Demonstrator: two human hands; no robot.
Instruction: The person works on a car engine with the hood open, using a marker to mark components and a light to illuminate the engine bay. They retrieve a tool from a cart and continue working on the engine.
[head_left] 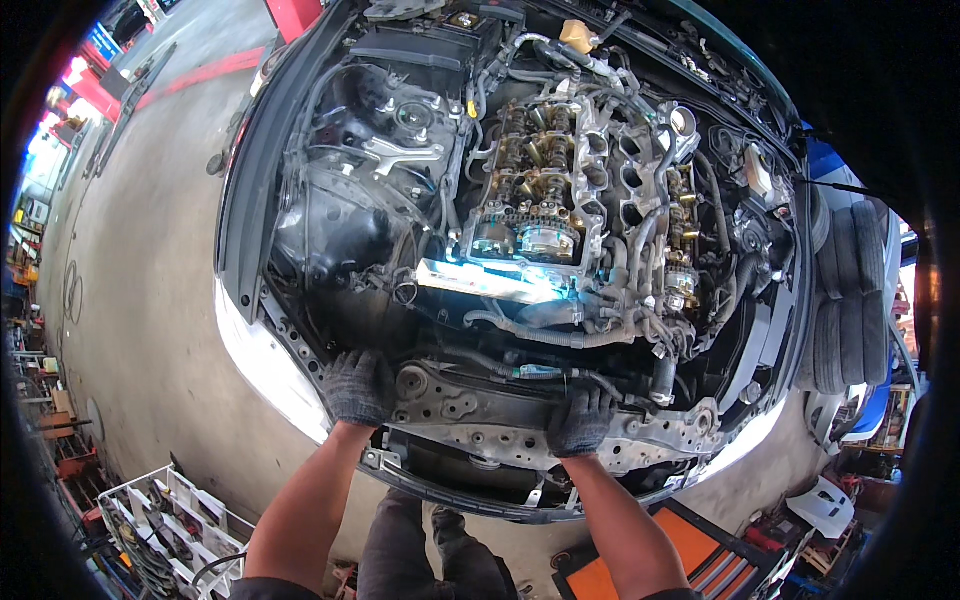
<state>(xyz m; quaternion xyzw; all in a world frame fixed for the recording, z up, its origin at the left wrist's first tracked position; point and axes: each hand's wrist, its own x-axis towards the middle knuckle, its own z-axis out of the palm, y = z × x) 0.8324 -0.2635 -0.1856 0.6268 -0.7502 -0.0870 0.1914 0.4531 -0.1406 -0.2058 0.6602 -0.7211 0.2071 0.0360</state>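
Observation:
My left hand point(358, 388), in a dark grey knit glove, rests at the left end of the grey metal radiator support point(480, 437), fingers curled over its edge. Farther right, my right hand point(582, 422) in a matching glove grips the same support, with fingertips bent over the top. Beyond them lies an open engine point(545, 165) with its valve covers off, showing camshafts and timing chain gears point(545, 238). Across the engine's front sits a lit work lamp point(490, 282), long and narrow. A corrugated hose point(545, 330) runs between the lamp and the support.
A second bank of exposed camshafts point(682, 230) lies to the right. Stacked tyres point(850, 290) stand beyond the right fender. At lower right is an orange-topped tool cart point(665, 560); at lower left, a white rack point(180, 520) holds parts. A red lift post point(293, 15) rises at upper left.

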